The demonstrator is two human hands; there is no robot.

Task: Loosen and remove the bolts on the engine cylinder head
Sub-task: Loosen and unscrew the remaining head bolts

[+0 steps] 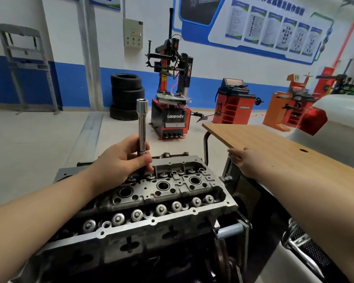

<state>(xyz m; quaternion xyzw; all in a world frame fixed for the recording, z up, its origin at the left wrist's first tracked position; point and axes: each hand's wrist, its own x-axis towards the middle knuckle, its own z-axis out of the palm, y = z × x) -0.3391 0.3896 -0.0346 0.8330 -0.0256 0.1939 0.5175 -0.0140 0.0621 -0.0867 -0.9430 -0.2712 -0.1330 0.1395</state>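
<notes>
Item one: engine cylinder head (151, 201), grey metal, lying on its stand at near centre, with a row of round valve caps along its near side and three large round bores down the middle. Item two: long chrome socket extension (141, 127), upright, open square end at the top, its lower end entering the far row of the cylinder head; whether it sits on a bolt I cannot tell, as my hand hides the tip. Item three: my left hand (121, 160), fingers curled round the lower part of the extension, thumb pressed against its shaft. Item four: my right hand (246, 160), to the right of the head, at the near edge of the wooden table (274, 144); its fingers point left with the tips at the table's corner, and I cannot tell whether they hold anything. Item five, far side of the floor: a stack of black tyres (127, 97) at left, a red and black tyre changer (172, 111) marked Lanpody at centre, a red wheel balancer (233, 105) further right. Item six: white car body (339, 123) with red tail light, at far right.
</notes>
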